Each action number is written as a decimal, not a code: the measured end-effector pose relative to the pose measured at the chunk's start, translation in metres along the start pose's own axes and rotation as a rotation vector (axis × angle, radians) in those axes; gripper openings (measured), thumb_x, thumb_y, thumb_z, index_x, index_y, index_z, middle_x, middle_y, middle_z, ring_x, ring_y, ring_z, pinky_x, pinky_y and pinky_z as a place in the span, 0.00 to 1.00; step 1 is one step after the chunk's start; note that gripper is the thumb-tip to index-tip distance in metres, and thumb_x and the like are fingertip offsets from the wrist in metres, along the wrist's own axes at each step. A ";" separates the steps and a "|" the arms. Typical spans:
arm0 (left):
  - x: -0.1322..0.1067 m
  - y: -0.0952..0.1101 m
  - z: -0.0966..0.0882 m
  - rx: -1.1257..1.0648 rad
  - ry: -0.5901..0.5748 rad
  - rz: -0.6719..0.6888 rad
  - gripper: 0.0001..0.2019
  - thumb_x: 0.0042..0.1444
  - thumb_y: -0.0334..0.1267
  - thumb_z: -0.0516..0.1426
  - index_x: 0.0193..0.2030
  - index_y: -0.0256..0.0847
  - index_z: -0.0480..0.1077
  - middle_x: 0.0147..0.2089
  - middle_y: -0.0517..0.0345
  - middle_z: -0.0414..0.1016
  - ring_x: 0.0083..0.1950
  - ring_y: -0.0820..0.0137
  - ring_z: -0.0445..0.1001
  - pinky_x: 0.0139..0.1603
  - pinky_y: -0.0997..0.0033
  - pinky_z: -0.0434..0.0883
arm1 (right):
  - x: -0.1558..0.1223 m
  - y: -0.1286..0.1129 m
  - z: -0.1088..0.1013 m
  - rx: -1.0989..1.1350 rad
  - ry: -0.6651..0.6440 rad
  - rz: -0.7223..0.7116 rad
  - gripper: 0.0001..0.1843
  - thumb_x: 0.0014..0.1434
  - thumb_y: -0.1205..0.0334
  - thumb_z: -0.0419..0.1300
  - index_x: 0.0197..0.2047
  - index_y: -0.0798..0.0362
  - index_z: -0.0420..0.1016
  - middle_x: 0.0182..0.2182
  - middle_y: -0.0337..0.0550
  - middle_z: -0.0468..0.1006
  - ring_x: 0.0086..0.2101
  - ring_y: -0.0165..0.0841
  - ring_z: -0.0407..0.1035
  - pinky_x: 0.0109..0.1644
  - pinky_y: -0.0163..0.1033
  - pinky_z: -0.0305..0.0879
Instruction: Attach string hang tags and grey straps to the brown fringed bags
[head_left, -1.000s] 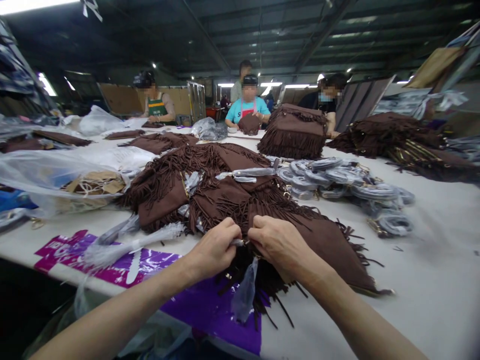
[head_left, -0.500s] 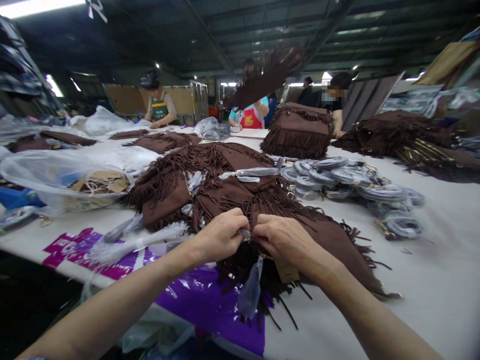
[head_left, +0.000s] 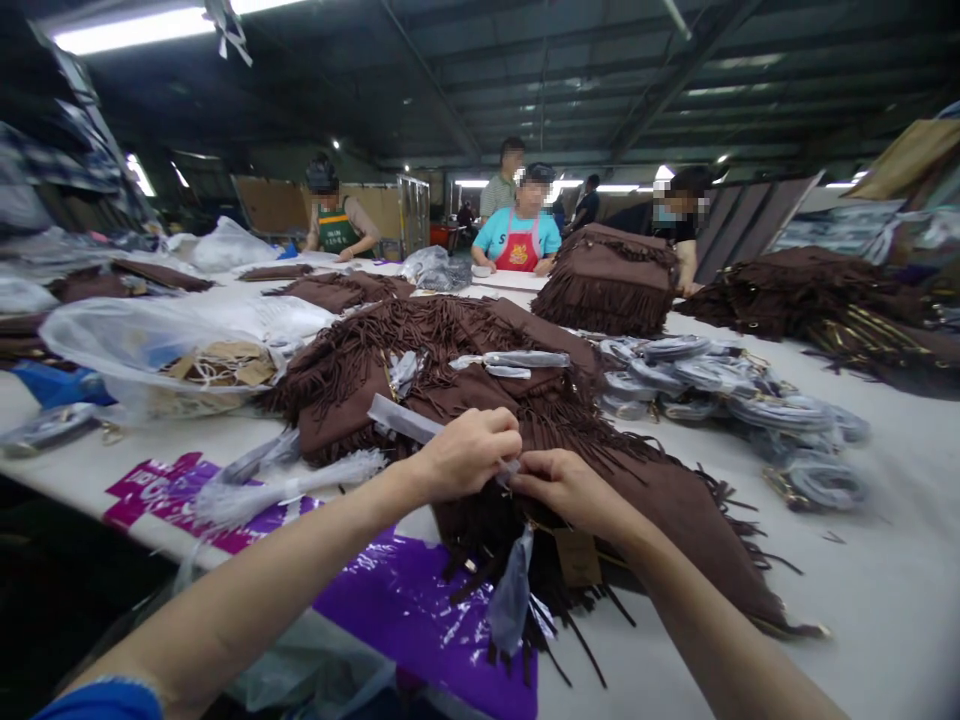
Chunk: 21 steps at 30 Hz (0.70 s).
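White worktop (head_left: 862,590): our left hand (head_left: 472,452) and right hand (head_left: 574,490) are pinching clear plastic wrap (head_left: 508,470) over a brown fringed bag (head_left: 469,525), seemingly adjusting; steadiness needed next.

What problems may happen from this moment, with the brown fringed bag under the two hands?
The clear plastic at the fingertips of the left hand and right hand looks small, so it could slip from the pinch.
The loose fringe hangs close to the plastic-wrapped tassel and might tangle with it.
Some fringe lies over the glossy purple sheet; if that is slippery, the bag might slide.
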<state>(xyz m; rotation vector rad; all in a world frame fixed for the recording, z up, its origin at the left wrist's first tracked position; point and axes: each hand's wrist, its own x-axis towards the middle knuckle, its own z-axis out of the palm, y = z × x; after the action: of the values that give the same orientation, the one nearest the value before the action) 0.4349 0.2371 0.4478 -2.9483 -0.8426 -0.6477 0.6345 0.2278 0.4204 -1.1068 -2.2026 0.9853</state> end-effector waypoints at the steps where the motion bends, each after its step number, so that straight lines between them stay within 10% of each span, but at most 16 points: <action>1: -0.005 0.005 0.003 0.070 0.017 0.018 0.03 0.60 0.29 0.54 0.36 0.38 0.68 0.45 0.52 0.70 0.44 0.65 0.67 0.44 0.65 0.64 | 0.000 0.001 0.002 0.023 0.006 0.008 0.17 0.57 0.51 0.56 0.25 0.53 0.72 0.21 0.34 0.65 0.24 0.30 0.58 0.28 0.34 0.52; 8: -0.039 0.046 0.027 0.197 0.151 -0.151 0.04 0.57 0.35 0.58 0.33 0.38 0.69 0.42 0.52 0.71 0.47 0.61 0.66 0.49 0.59 0.63 | 0.001 0.003 0.006 0.129 -0.001 0.120 0.18 0.52 0.48 0.59 0.22 0.53 0.69 0.19 0.34 0.64 0.23 0.29 0.57 0.26 0.34 0.51; 15: -0.033 0.043 0.051 0.310 0.302 -0.156 0.08 0.63 0.32 0.52 0.32 0.38 0.69 0.37 0.54 0.71 0.42 0.63 0.65 0.46 0.59 0.62 | 0.003 0.002 0.004 0.185 -0.050 0.190 0.18 0.50 0.46 0.58 0.22 0.53 0.66 0.18 0.32 0.60 0.22 0.27 0.53 0.26 0.34 0.49; 21: -0.034 0.042 0.042 -0.023 0.352 -0.228 0.05 0.55 0.28 0.55 0.29 0.39 0.69 0.38 0.54 0.72 0.43 0.64 0.66 0.47 0.60 0.62 | -0.002 -0.002 0.005 0.162 -0.045 0.185 0.14 0.50 0.52 0.59 0.24 0.55 0.70 0.19 0.32 0.62 0.22 0.27 0.54 0.25 0.34 0.48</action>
<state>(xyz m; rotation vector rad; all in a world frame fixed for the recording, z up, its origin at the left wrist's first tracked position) 0.4457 0.1890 0.4004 -2.6536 -1.1395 -1.1505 0.6316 0.2233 0.4186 -1.2391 -2.0410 1.2547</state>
